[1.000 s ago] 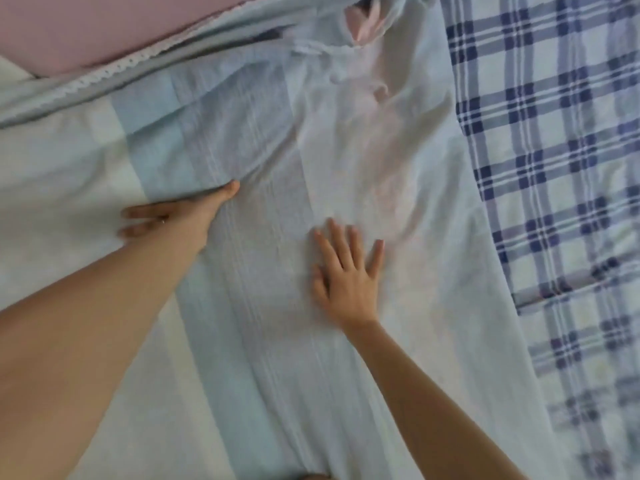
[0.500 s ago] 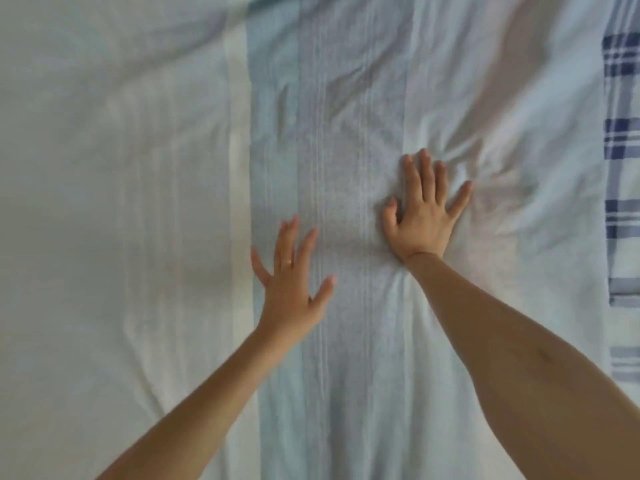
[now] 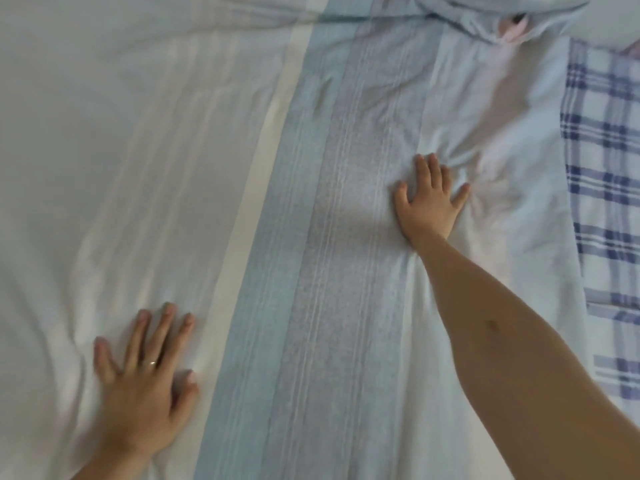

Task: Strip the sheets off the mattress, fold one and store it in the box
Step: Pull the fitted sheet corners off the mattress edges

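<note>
A pale blue sheet (image 3: 329,202) with a wide blue-and-grey striped band down its middle lies spread flat and fills most of the view. My left hand (image 3: 145,379) presses flat on its white part at the lower left, fingers straight and spread, a ring on one finger. My right hand (image 3: 429,202) presses flat just right of the striped band, fingers spread, with small wrinkles bunched at the fingertips. The box is not in view.
A blue-and-white plaid sheet (image 3: 609,202) shows along the right edge, under the pale sheet. At the top right the pale sheet is bunched into folds (image 3: 485,19), with a bit of pink fabric (image 3: 512,31) showing through them.
My left hand has slid left off the striped band onto the white part and now lies flat. My right hand stays pressed just right of the band. The view has shifted, showing the bunched top edge again.
</note>
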The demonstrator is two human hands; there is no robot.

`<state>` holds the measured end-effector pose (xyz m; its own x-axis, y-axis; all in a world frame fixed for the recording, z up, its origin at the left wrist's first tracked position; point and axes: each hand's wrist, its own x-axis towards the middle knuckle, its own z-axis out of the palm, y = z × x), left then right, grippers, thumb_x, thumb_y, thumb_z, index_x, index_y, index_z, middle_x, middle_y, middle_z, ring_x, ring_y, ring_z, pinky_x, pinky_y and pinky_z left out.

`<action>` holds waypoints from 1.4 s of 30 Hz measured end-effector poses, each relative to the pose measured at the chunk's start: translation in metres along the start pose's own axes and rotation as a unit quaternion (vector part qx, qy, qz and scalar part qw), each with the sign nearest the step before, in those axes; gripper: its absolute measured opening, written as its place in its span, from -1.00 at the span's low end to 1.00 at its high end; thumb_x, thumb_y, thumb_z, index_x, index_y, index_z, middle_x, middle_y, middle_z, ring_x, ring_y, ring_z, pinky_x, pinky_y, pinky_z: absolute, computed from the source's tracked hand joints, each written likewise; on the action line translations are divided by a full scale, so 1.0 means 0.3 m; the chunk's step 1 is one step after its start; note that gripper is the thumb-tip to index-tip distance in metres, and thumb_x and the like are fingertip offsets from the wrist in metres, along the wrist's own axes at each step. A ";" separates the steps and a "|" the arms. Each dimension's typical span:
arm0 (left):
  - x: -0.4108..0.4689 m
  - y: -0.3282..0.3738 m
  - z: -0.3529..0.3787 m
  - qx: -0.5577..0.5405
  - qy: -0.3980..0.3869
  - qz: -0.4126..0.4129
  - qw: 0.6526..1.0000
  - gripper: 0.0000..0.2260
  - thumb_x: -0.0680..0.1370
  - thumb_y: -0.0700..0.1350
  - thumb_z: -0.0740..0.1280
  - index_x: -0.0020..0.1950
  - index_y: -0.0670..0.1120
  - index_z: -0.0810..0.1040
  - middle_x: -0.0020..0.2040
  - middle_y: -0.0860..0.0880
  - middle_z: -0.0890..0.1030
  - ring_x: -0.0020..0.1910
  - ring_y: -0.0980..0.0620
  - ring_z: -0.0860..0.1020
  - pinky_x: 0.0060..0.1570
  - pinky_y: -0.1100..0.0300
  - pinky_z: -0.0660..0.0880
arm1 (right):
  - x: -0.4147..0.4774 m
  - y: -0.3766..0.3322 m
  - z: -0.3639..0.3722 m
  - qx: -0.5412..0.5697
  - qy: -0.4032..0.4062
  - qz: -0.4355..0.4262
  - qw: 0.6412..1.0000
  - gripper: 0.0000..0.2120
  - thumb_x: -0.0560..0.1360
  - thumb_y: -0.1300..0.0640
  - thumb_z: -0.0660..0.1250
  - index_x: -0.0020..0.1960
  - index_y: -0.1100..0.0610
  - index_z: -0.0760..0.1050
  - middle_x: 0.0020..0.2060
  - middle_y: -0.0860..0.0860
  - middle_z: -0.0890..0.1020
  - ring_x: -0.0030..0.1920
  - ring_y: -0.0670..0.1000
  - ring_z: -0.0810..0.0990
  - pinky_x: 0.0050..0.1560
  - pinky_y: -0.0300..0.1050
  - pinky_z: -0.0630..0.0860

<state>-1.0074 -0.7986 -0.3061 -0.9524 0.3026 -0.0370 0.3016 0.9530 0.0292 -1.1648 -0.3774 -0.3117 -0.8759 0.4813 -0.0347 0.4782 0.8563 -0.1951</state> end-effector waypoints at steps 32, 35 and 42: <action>-0.761 -1.698 -0.009 -0.076 0.108 -0.405 0.905 -0.43 0.43 0.03 0.07 0.37 -0.20 0.35 0.41 -0.17 0.37 0.38 -0.16 0.34 0.36 -0.12 0.12 | -1.309 -2.597 0.483 -0.101 -0.282 -0.379 0.875 -0.35 0.55 -0.34 -0.14 0.51 -0.16 -0.32 0.51 -0.04 -0.32 0.50 0.16 -0.31 0.35 0.42 -0.29; -0.773 -1.706 -0.014 -0.083 0.113 -0.409 0.902 -0.46 0.43 0.03 0.08 0.34 -0.20 0.37 0.40 -0.17 0.38 0.37 -0.14 0.35 0.36 -0.13 0.13 | -1.302 -2.628 0.459 -0.016 -0.300 -0.465 0.833 -0.49 0.64 -0.08 -0.03 0.55 -0.01 -0.01 0.54 -0.06 0.00 0.53 0.03 -0.05 0.45 0.19 -0.15; -0.771 -1.714 -0.030 -0.102 0.109 -0.410 0.900 -0.47 0.43 0.04 0.07 0.31 -0.21 0.39 0.41 -0.17 0.37 0.38 -0.13 0.35 0.36 -0.10 0.13 | -0.972 -2.534 0.329 -0.111 -0.134 -0.496 0.850 -0.40 0.45 0.44 0.10 0.41 0.02 0.29 0.38 0.03 0.32 0.26 0.14 0.39 0.15 0.02 0.38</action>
<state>-0.9427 -1.3588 -0.3036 -0.8438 -0.5326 0.0665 -0.4995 0.8245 0.2658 -1.2794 -1.1873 -0.2501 -0.8242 -0.5338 -0.1892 -0.5311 0.8445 -0.0689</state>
